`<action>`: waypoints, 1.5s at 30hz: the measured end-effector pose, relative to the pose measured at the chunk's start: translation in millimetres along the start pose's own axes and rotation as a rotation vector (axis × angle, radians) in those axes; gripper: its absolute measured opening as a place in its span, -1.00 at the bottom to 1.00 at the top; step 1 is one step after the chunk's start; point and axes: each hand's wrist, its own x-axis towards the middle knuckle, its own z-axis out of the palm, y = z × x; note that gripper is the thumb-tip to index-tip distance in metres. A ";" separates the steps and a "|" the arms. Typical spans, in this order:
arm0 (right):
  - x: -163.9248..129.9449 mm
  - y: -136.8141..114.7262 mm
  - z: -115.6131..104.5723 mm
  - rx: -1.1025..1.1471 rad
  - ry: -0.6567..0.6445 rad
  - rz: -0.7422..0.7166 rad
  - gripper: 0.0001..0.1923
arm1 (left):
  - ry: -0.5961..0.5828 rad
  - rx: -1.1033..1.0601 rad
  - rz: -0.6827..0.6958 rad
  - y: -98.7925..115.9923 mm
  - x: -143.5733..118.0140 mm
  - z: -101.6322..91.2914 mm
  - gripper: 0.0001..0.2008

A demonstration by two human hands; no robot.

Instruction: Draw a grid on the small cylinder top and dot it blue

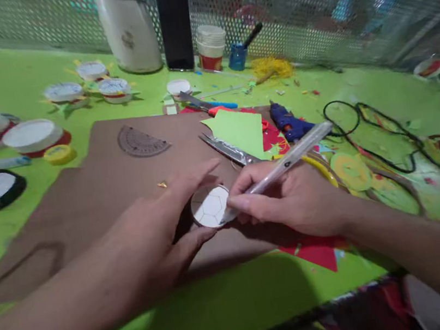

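Hands: right hand (285, 191), fingers and thumb closed in a writing grip; left hand (149, 219), thumb and fingers parted around a rim.
Pen (289, 160): clear-barrelled, in the right hand, slanted, probably to leave the lines in sight; tip at the near right edge of the disc.
White disc (212, 206): between both hands, held by the left at its rim, likely to stop it turning; marked with a hexagon and lines running outward.
Cardboard (108, 192): beneath both hands, presumably shielding the green tabletop (186, 324).
Scissors (232, 151): just beyond the right hand, beside green paper (237, 129).
Protractor (142, 142): beyond the left hand, flat on the cardboard.
Glue gun (290, 124): beyond the right hand, lying down.
Blue pot (237, 58): farther beyond the right hand; dark handle (253, 34) leaning out, perhaps parked for easy reach; remaining contents hidden.
Paper cups (211, 47): left of that pot, stacked, seemingly to save room; insides unseen.
Phone (176, 25): far beyond the hands, upright, seemingly propped.
White jar (132, 34): far beyond the left hand, dark-topped; contents cannot be told.
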 end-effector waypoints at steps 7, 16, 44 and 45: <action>4.0 1.3 -0.6 0.139 0.056 -0.063 -0.88 | 0.057 -0.010 0.083 -3.3 10.3 3.5 -0.32; 4.9 3.1 3.7 0.114 0.079 -0.061 -0.88 | 0.083 -0.019 0.137 -1.8 3.0 -0.6 -0.14; 2.0 1.1 0.7 -0.029 0.114 -0.090 -0.93 | 0.081 -0.067 0.145 -3.4 4.2 -1.5 -0.25; 1.7 0.7 0.8 -0.031 0.112 -0.089 -0.92 | 0.084 -0.066 0.144 -3.1 4.5 -1.5 -0.25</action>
